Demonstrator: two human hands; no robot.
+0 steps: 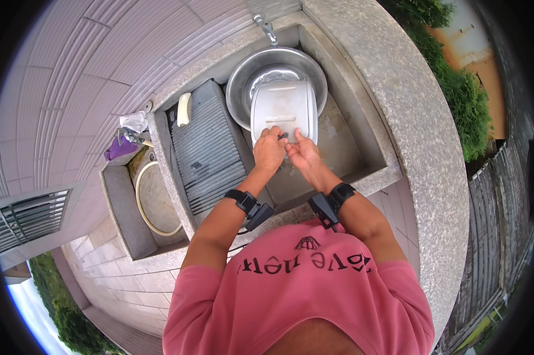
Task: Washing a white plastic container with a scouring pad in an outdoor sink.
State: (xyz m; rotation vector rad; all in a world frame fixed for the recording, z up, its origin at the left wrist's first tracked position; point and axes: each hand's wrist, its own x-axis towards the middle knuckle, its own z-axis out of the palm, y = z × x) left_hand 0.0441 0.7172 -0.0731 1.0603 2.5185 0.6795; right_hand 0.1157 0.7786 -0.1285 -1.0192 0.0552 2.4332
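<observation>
A pale grey rectangular lid or shallow tray (pixel 284 104) with raised ridges lies across the near part of a round metal basin (pixel 238 84). My left hand (pixel 268 150) is at its near edge, pinching a small dark scrap (pixel 283 136) that looks like steel wool. Close beside it, my right hand (pixel 306 153) is turned partly palm up, its fingertips meeting those of the left hand. One digit of the right hand rests against the tray's near edge. Whether the right fingers also grip the scrap or the tray is hidden.
The basin stands in a stone sink (pixel 351 128) under a metal tap (pixel 267 30). On the left, a ribbed washboard (pixel 211 155) carries a cream scrubbing brush (pixel 184 109). A smaller stone basin (pixel 120 191) holds a pale hose (pixel 139 202). A granite ledge (pixel 409 102) curves along the right.
</observation>
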